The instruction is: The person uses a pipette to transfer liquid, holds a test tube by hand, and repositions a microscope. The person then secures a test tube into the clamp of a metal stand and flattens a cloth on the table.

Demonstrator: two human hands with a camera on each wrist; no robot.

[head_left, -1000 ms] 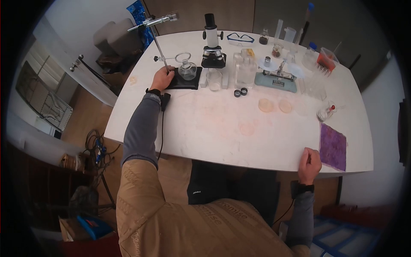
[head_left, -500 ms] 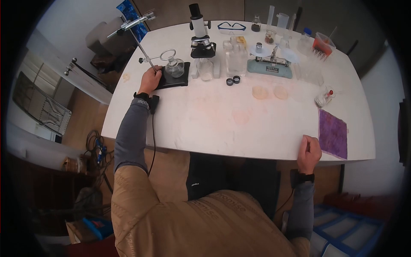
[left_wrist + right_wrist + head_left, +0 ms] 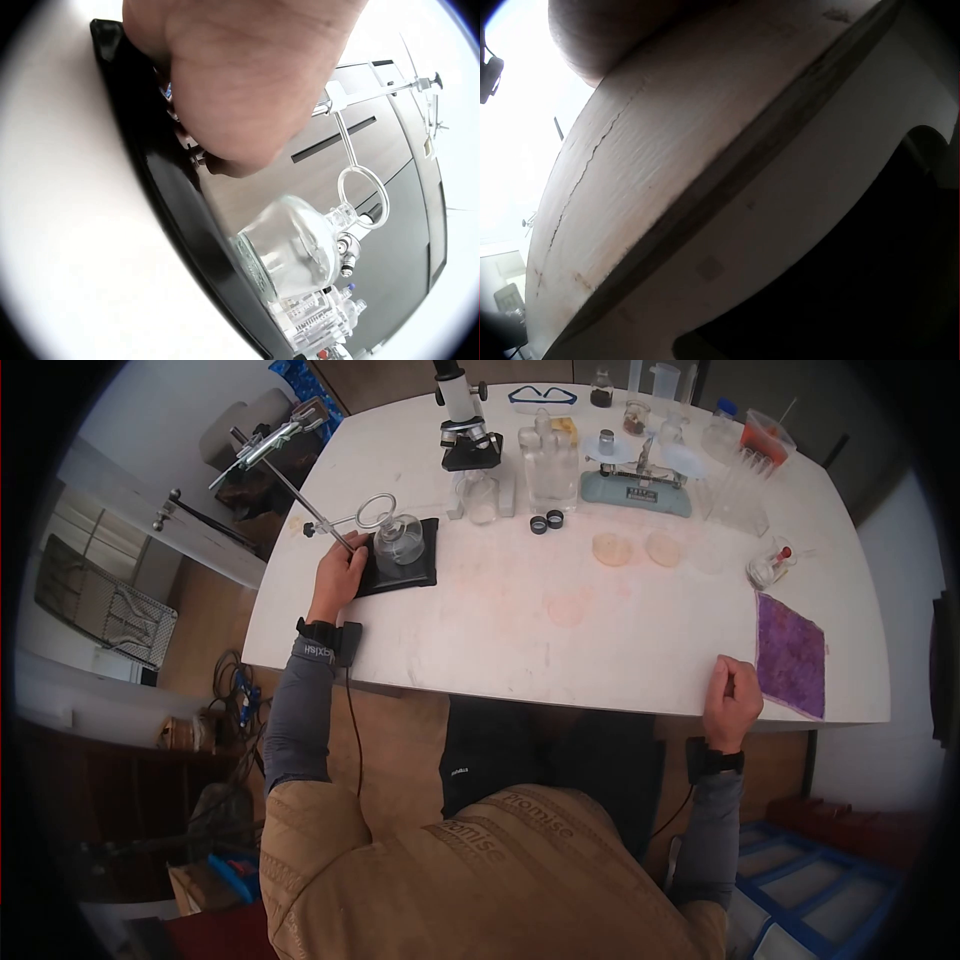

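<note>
My left hand grips the foot of the rod of a retort stand, right where it meets the black base. In the left wrist view the curled fingers close round the rod above that base. A round glass flask stands on the base under the stand's ring, and shows close up as flask. My right hand rests loosely curled on the table's front edge, holding nothing, just left of a purple cloth.
At the back of the white table stand a microscope, a balance scale, safety glasses and several jars and beakers. Petri dishes lie mid-table. The stand's clamp overhangs the left edge.
The stand, with the flask on its base, has slid away from the microscope toward the table's front left, held by my left hand. The right hand stays on the table edge.
</note>
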